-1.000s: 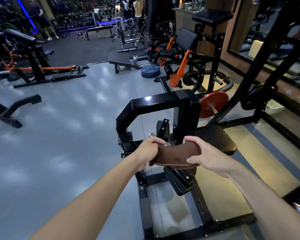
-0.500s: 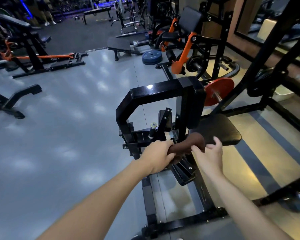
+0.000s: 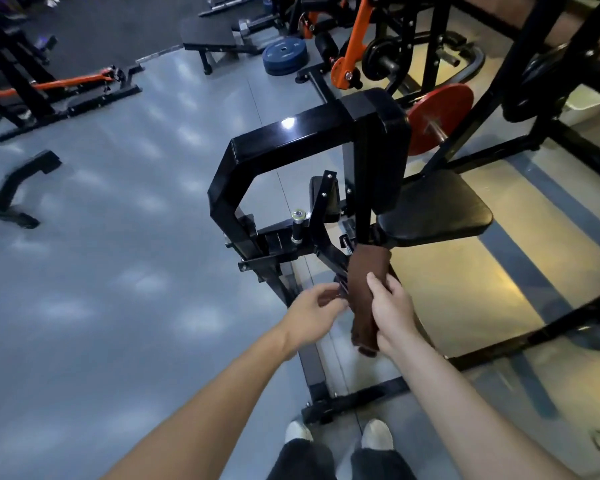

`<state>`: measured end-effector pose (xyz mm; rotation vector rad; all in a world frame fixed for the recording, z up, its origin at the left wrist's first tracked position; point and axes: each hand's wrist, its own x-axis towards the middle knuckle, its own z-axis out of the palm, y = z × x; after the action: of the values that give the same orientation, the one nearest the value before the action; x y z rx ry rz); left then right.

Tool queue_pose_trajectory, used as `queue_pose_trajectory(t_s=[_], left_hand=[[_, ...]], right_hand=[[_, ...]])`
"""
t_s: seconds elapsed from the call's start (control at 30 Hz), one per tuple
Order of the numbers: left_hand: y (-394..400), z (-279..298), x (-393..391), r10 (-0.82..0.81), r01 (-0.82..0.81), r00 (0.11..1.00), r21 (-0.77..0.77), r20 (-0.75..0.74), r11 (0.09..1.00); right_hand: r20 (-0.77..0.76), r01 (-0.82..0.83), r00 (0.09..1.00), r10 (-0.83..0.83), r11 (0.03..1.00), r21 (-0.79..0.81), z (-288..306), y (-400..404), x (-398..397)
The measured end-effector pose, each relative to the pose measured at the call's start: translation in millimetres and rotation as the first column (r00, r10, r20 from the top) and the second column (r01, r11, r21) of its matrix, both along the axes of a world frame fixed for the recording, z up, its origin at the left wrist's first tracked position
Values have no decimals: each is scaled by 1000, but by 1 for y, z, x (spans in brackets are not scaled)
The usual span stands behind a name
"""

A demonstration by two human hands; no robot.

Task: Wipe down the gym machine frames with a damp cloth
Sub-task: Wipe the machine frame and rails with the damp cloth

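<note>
Right hand point(image 3: 392, 311) grips the brown cloth point(image 3: 364, 289), fingers curled round its lower half; the cloth lies along a sloped black bar of the frame point(image 3: 284, 136), low down, just below the seat pad point(image 3: 437, 209) and beside the upright post. Left hand point(image 3: 314, 311) is just beside the cloth, fingers loosely curled and holding nothing; fingertips near the bar, contact unclear.

Risks, judged from this:
- Cloth is bunched long and narrow, lower end hanging free past the right hand. Only a strip touches metal, so a stroke could miss the bar's sides and underside.
- One-hand grip on a hanging cloth: a hard pull along the bar could drag it loose, or the free end could catch on the bolts and brackets near the pin point(image 3: 297, 225).
- Left hand's fingers sit close to the linkage and bracket edges; a quick pass could knock knuckles or pinch skin if that part pivots.
- Person leans over the base, shoes point(image 3: 376, 434) at the floor bar's end; tripping or bumping the post is possible.
- Damp cloth may drip on the glossy floor point(image 3: 101, 306), making it slippery.
</note>
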<state>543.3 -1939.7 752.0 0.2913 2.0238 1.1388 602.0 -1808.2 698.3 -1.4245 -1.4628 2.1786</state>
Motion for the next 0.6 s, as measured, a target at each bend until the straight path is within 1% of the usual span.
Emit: queue_pose_trajectory(t_s=[0.03, 0.07, 0.13, 0.2, 0.27, 0.3, 0.37, 0.43, 0.5, 0.53, 0.57, 0.6], left_hand=[[3, -1, -1, 84, -86, 996, 58, 38, 995], [9, -4, -3, 152, -163, 983, 118, 103, 979], [22, -8, -7, 232, -278, 947, 202, 224, 939], [31, -18, -14, 304, -354, 920, 195, 248, 915], [37, -25, -20, 343, -390, 901, 148, 266, 909], [39, -28, -21, 355, -404, 888, 128, 291, 906], [45, -36, -22, 393, -463, 835, 107, 384, 880], [49, -44, -25, 434, -539, 765, 104, 475, 836], [53, -54, -35, 452, -595, 696, 97, 558, 798], [53, -58, -40, 456, -599, 688, 88, 564, 796], [52, -65, -48, 454, -574, 704, 61, 546, 817], [52, -70, -55, 441, -530, 730, 25, 522, 848]], right_hand=[[-8, -78, 997, 80, 988, 129, 1, -2, 4], [-22, -167, 984, 177, 957, 237, 5, -5, 8], [-55, -320, 931, 360, 881, 349, 3, -9, 12], [-24, -425, 876, 482, 794, 435, 0, -8, 16], [49, -478, 850, 524, 729, 491, -7, -7, 17], [78, -486, 849, 522, 716, 501, -11, -5, 17], [78, -470, 856, 510, 708, 528, -14, -1, 15], [57, -496, 844, 534, 735, 461, -16, 4, 12], [117, -610, 781, 613, 710, 351, -15, 9, 4], [161, -664, 741, 652, 678, 316, -16, 11, 0], [198, -692, 719, 666, 659, 296, -20, 11, -5], [211, -689, 723, 658, 664, 290, -27, 10, -10]])
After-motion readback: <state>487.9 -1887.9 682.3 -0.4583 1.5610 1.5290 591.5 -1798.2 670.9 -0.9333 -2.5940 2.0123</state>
